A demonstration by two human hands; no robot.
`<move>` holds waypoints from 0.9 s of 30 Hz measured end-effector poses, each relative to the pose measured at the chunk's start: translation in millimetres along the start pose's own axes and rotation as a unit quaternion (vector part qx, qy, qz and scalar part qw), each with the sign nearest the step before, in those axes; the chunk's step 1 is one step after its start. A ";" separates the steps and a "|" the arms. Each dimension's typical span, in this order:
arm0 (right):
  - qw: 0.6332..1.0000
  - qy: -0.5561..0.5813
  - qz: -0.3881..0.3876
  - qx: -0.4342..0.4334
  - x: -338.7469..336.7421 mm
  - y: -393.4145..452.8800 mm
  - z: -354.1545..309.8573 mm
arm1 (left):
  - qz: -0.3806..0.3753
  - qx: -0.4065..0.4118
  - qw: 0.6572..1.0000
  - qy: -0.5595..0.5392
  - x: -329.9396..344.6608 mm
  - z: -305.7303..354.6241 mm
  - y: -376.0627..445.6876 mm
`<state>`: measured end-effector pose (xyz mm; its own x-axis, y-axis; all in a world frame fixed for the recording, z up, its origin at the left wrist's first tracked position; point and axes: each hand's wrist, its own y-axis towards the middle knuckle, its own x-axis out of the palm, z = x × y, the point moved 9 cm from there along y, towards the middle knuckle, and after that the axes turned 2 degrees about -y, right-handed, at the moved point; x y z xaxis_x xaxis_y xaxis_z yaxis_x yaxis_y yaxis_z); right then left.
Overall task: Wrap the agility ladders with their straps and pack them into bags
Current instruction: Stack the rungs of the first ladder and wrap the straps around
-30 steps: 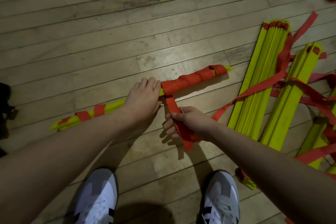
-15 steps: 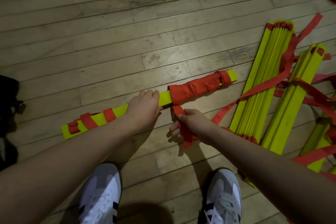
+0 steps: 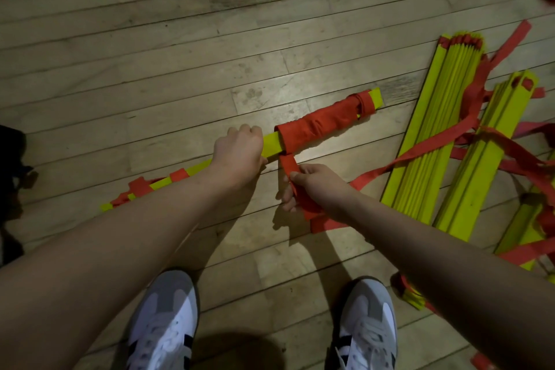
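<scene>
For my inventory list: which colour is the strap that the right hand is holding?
Red; the flat fabric strap shows best in the head view.

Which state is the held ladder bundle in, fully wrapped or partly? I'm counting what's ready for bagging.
Partly wrapped. Red strap covers only the right half of the ladder bundle; the right hand pinches loose strap while the left hand grips bare yellow.

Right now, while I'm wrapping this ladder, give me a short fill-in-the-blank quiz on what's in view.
1. The left hand grips the ladder bundle, whose rungs are ____ in colour.
2. The right hand pinches a ____ strap.
3. The unwrapped ladder stacks lie on the person's ____ side.
4. Everything rests on a ____ floor.

Missing words: yellow; red; right; wooden
</scene>
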<state>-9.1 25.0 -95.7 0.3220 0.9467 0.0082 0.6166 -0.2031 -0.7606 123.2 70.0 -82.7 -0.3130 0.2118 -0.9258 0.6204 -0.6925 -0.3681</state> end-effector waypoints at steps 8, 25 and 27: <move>1.000 -0.015 0.002 0.002 5.8 -2.9 0.5 | 0.112 0.151 0.974 0.128 10.1 20.3 -28.0; 0.996 0.071 -0.021 0.048 8.0 -11.8 26.9 | 0.024 0.074 0.996 0.049 11.8 9.4 -27.0; 0.997 0.071 -0.014 0.039 4.9 -9.1 22.4 | 0.026 0.062 0.996 0.052 4.7 6.8 -17.3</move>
<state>-29.2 37.1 -103.2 0.4082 0.9052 0.1178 0.5711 -0.1526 -0.8065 106.1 78.3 -80.1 -0.2016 0.2389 -0.9499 0.5384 -0.7831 -0.3112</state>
